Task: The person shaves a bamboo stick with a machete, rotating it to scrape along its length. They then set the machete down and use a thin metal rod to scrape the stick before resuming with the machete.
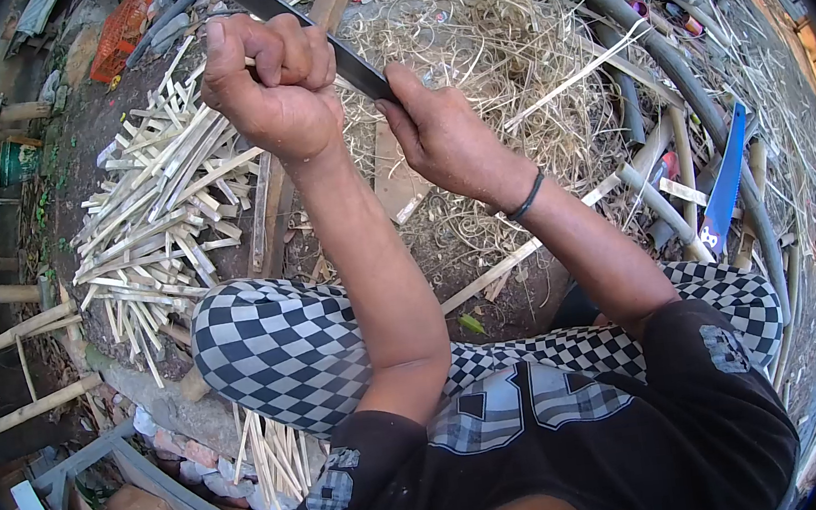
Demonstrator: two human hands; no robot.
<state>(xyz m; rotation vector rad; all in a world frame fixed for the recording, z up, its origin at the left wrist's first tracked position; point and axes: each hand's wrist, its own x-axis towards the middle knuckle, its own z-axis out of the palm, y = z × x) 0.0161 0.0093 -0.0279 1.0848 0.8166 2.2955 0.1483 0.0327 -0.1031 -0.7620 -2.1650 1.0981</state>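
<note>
A long dark knife blade [362,71] slants from the top edge down to my right hand [449,129], whose thumb and fingers pinch its lower end. My left hand [273,89] is closed in a fist beside the blade, overlapping its near side in this view. What the left fingers hold is hidden; I cannot tell what it is. Below and left of that fist lies a heap of split bamboo sticks [156,208]. Under both hands, curly pale shavings [496,54] cover the ground.
A wooden plank [270,215] stands between the stick heap and the shavings. To the right, a blue handsaw [726,178] lies among bamboo poles [650,36]. An orange crate [121,34] is at the upper left. More sticks [272,457] lie beside my checkered trouser leg [282,340].
</note>
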